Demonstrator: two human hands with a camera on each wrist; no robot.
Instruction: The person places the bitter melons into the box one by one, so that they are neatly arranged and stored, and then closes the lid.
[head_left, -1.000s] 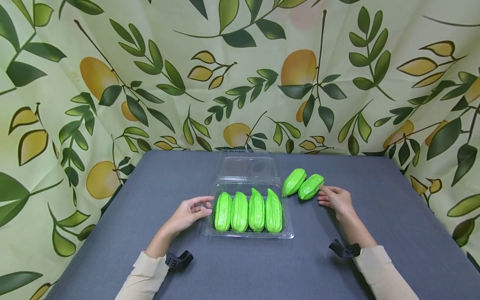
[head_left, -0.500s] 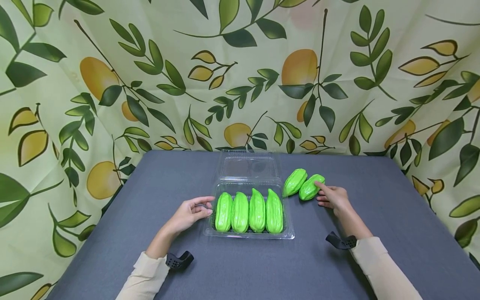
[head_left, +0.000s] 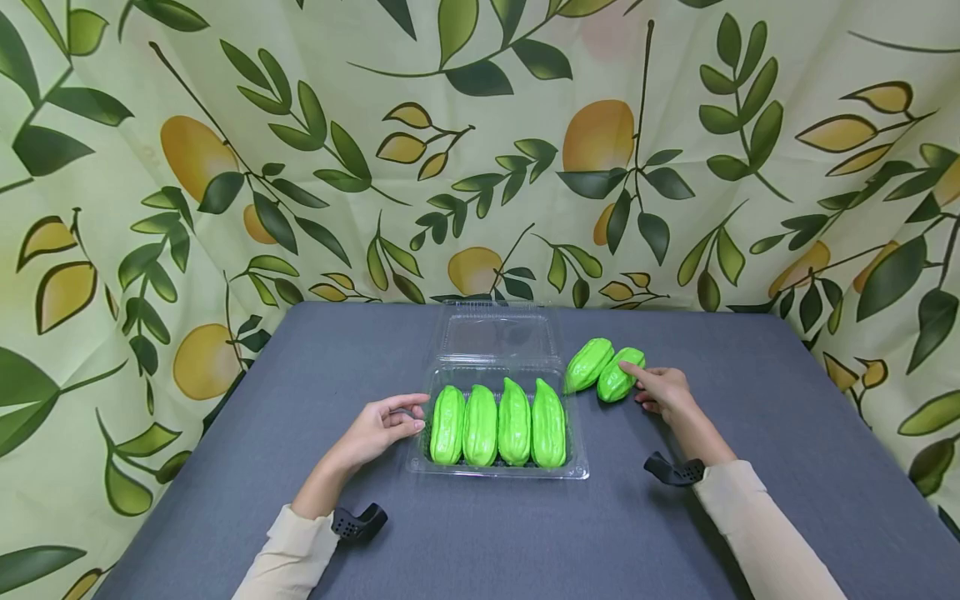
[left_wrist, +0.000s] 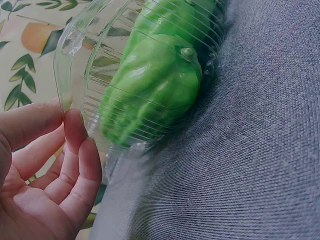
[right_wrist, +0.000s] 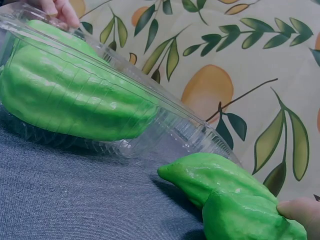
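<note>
A clear plastic clamshell container (head_left: 495, 472) stands on the table with its lid (head_left: 495, 333) folded back. Several bright green, ridged gourds (head_left: 480, 423), tapering to a tip, lie side by side in it. At its left side my left hand (left_wrist: 55, 165) pinches the rim between fingertips. Two more gourds lie right of the container: one nearer to it (head_left: 589, 363), one under my right hand (head_left: 666, 390). A finger of that hand lies across the top of the right gourd (right_wrist: 245, 217), the other fingers bent at its right side, mostly hidden in the right wrist view.
The table (head_left: 480, 542) has a dark grey cloth. A curtain (head_left: 360, 150) printed with leaves and orange fruit hangs behind and beside it. Each wrist wears a black camera mount (head_left: 360, 522).
My right hand has moved a little left, its finger going from the right gourd's edge onto its top. That gourd has turned slightly. The left hand and container have stayed in place.
</note>
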